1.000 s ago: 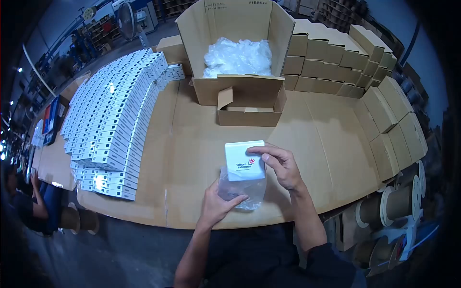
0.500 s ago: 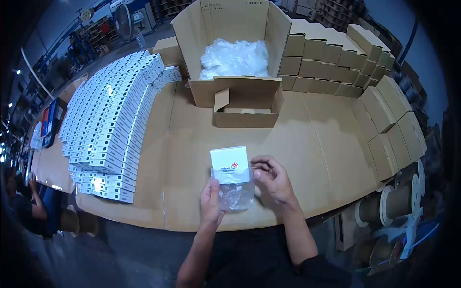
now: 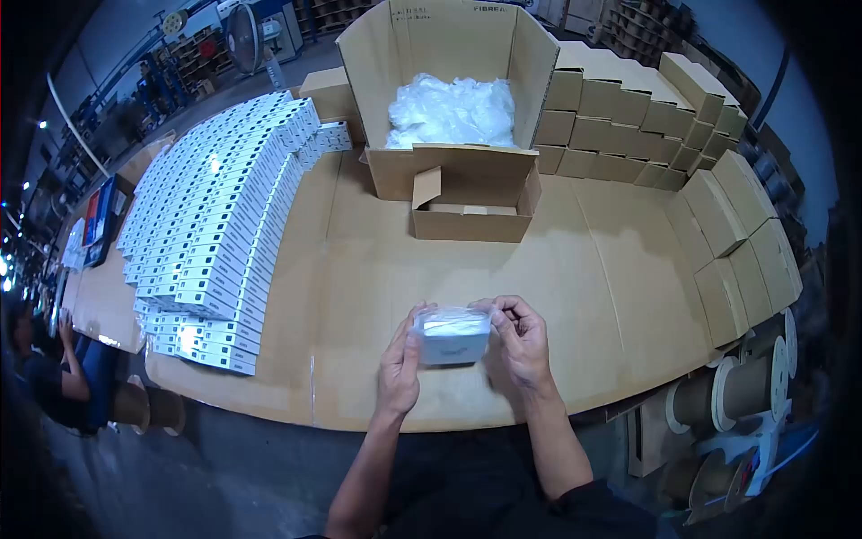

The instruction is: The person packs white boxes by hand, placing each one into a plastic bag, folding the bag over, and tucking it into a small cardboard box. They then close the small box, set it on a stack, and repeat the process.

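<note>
A small white box (image 3: pixel 455 350) in a clear plastic bag (image 3: pixel 453 316) is held between my hands above the cardboard-covered table, its narrow side facing me. My left hand (image 3: pixel 400 366) grips the left side of the bagged box, thumb toward me and fingers behind. With thumb and forefinger, my right hand (image 3: pixel 523 343) pinches the bag at its upper right corner. The printed face seen earlier is out of sight.
An open brown carton (image 3: pixel 471 226) stands ahead, before a large box holding clear plastic bags (image 3: pixel 452 110). Stacked white boxes (image 3: pixel 211 229) fill the left. Brown cartons (image 3: pixel 620 126) line the back right. At far left a person (image 3: pixel 67 377) is partly visible.
The white box has tipped from showing its printed face to showing a narrow side. It now sits fully down inside the bag, and my right hand has taken the bag's upper edge.
</note>
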`<state>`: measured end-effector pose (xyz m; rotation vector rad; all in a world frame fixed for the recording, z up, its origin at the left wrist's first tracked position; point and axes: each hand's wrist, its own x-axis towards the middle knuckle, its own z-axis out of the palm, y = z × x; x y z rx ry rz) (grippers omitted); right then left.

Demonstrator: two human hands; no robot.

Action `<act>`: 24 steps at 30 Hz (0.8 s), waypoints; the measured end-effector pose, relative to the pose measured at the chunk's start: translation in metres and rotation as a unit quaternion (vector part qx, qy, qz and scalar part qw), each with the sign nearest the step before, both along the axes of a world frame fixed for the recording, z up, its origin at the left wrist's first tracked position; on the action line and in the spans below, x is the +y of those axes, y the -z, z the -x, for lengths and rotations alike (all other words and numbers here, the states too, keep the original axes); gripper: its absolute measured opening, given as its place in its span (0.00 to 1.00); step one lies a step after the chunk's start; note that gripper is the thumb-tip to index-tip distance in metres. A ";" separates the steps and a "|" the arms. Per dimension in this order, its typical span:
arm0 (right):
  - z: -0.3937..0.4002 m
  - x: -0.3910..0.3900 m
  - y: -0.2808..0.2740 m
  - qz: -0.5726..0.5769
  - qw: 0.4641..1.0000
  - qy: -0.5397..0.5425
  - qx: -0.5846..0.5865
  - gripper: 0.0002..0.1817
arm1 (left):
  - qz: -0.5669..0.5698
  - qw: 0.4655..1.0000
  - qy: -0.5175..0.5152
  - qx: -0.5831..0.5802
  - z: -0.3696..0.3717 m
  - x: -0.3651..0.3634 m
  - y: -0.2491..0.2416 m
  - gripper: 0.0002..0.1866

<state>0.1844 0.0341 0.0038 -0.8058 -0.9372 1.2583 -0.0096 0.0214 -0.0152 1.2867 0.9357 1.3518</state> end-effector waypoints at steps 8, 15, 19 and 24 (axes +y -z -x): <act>0.008 -0.005 0.001 0.013 0.998 -0.062 0.013 0.24 | 0.071 0.978 0.025 -0.195 -0.007 0.002 0.007 0.30; 0.007 -0.009 0.004 -0.016 0.996 -0.053 -0.065 0.16 | 0.149 0.978 0.027 -0.144 -0.011 0.000 -0.015 0.22; 0.003 -0.010 -0.002 0.011 0.992 -0.056 -0.114 0.09 | 0.161 0.978 0.024 -0.131 -0.006 0.006 -0.007 0.16; 0.007 -0.006 -0.017 -0.036 0.994 0.084 -0.051 0.07 | 0.203 0.967 -0.014 -0.152 -0.007 0.008 -0.010 0.15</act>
